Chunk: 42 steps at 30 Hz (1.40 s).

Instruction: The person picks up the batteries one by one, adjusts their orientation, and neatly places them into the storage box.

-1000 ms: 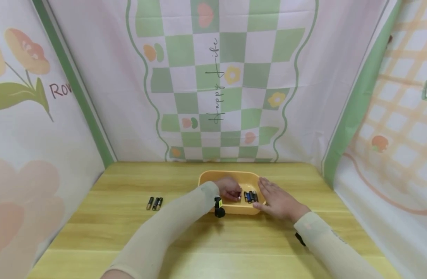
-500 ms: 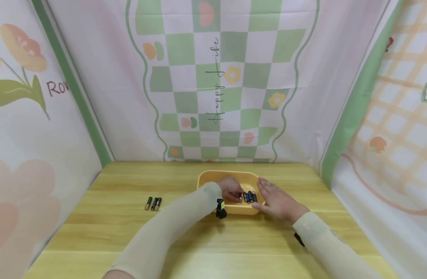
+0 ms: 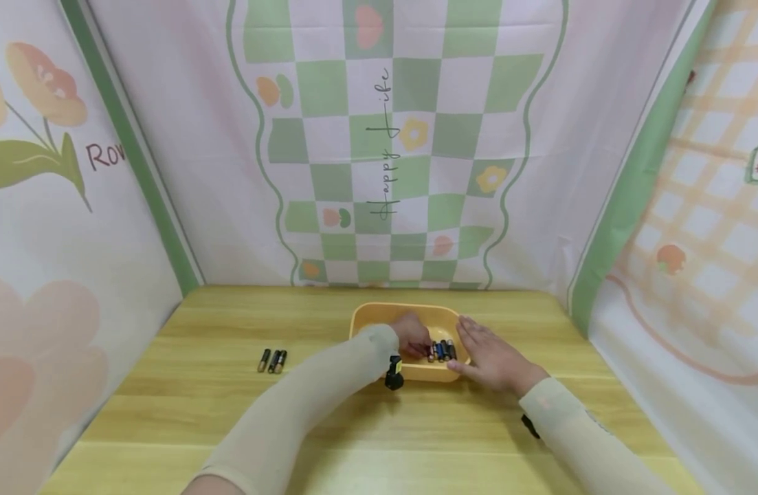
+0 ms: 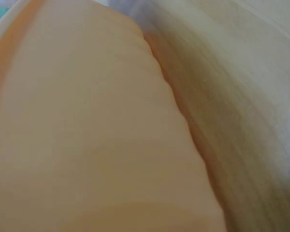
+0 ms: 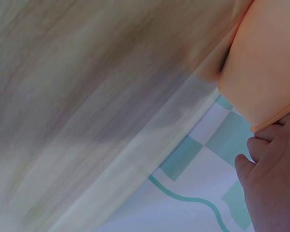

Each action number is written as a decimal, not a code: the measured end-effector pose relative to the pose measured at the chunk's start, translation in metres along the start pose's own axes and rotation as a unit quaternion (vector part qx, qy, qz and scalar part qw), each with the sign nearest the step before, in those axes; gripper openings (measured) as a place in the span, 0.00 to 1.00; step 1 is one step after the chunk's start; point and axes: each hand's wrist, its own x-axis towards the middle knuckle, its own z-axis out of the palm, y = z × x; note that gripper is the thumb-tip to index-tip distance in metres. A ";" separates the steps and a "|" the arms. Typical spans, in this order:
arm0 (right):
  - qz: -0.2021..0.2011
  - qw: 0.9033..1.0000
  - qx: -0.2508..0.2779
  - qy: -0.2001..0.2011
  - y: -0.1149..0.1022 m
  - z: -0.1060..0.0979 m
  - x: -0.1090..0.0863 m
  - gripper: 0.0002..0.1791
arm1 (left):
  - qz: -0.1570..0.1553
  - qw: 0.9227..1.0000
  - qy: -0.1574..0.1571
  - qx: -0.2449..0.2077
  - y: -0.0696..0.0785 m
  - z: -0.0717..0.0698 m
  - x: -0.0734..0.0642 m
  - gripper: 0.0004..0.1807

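Note:
A yellow plastic bin (image 3: pixel 422 373) sits on the table with several batteries (image 3: pixel 444 350) lined up side by side in its right half. My left hand (image 3: pixel 411 335) reaches down inside, its fingers pinching a battery (image 3: pixel 431 355) at the left end of that row. The fingertips are partly hidden. Against the bin's right end rests my right hand (image 3: pixel 493 356), fingers extended along the rim and thumb at the front corner. In the right wrist view those fingers (image 5: pixel 259 150) touch the bin's edge (image 5: pixel 275 120). The left wrist view shows only the bin's outer wall (image 4: pixel 96 111) and tabletop.
On the wooden table (image 3: pixel 379 440), left of the bin, lie 3 more batteries (image 3: pixel 273 361). A checkered fabric backdrop (image 3: pixel 391 151) hangs behind the table, and printed fabric walls stand at both sides.
My left hand has moved slightly right and toward the row, bringing the pinched battery up beside the others. The right hand stays at the bin's right end.

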 end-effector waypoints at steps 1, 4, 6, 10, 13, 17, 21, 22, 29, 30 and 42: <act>0.001 1.000 -0.001 0.000 0.000 0.000 0.000 0.50 | 0.001 1.000 0.000 0.002 -0.001 0.001 0.002 0.03; 0.002 1.000 -0.005 0.001 0.000 0.001 -0.001 0.50 | 0.001 1.000 0.001 0.007 -0.002 0.002 0.006 0.04; 0.002 1.000 -0.005 0.001 0.000 0.000 -0.001 0.50 | -0.001 1.000 0.002 0.015 -0.001 0.002 0.006 0.05; 0.002 1.000 -0.004 -0.001 -0.002 -0.001 -0.001 0.50 | -0.003 0.999 0.005 0.044 0.000 0.002 0.006 0.06; 0.004 1.000 -0.005 -0.005 -0.002 -0.001 -0.002 0.50 | -0.002 0.998 0.007 0.066 0.000 0.002 0.007 0.06; 0.003 1.000 -0.006 -0.004 -0.002 -0.001 -0.001 0.50 | -0.004 0.997 0.014 0.079 -0.002 0.002 0.011 0.06; 0.003 1.000 -0.008 -0.002 -0.001 -0.001 0.000 0.50 | -0.003 0.996 0.023 0.083 -0.003 0.002 0.017 0.07; 0.002 1.000 -0.008 -0.003 -0.001 0.000 0.000 0.51 | -0.002 0.996 0.023 0.084 -0.004 0.002 0.018 0.07; 0.000 1.000 0.003 -0.001 0.000 -0.001 0.000 0.50 | -0.006 0.997 0.012 0.073 -0.004 0.002 0.020 0.07; 0.002 1.000 0.003 -0.002 0.000 -0.001 0.000 0.50 | -0.005 0.998 0.009 0.068 -0.004 0.002 0.019 0.07; -0.003 1.000 0.009 0.005 -0.001 0.000 0.000 0.50 | 0.023 0.999 -0.038 0.009 -0.002 -0.014 -0.010 0.04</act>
